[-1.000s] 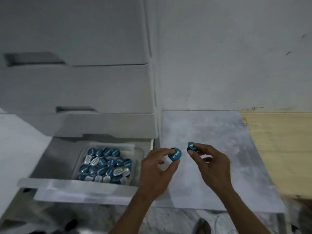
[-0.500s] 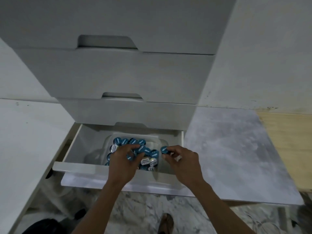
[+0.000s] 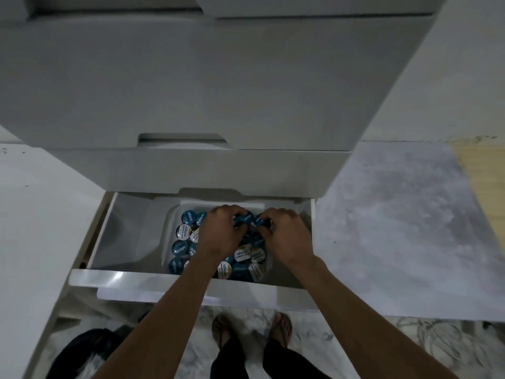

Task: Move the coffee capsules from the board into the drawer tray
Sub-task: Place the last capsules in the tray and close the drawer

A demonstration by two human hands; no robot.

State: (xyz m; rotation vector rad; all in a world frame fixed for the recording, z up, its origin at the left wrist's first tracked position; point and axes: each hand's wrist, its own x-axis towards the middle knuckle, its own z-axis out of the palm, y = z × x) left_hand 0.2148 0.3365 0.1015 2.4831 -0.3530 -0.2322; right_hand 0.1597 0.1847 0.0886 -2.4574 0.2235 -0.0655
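The open white drawer (image 3: 131, 236) holds a clear tray (image 3: 170, 217) heaped with several blue and white-lidded coffee capsules (image 3: 183, 232). Both hands are down over the far part of the tray. My left hand (image 3: 218, 233) pinches a blue capsule (image 3: 244, 218) at its fingertips. My right hand (image 3: 287, 236) pinches another blue capsule (image 3: 259, 219) right beside it. The two held capsules almost touch, just above the heap. The grey marbled board (image 3: 396, 228) lies to the right of the drawer, with no capsules on the part I see.
Closed white drawer fronts (image 3: 191, 91) overhang the open one. A white surface (image 3: 41, 214) lies left of the drawer. A strip of bare wood (image 3: 481, 170) shows at the far right. Below are my sandalled feet (image 3: 251, 335), a dark object (image 3: 90, 348) and cables (image 3: 437, 340).
Both hands carried their capsules from above the board leftwards into the drawer. They now sit deeper over the tray's far side, and the view has turned toward the drawer.
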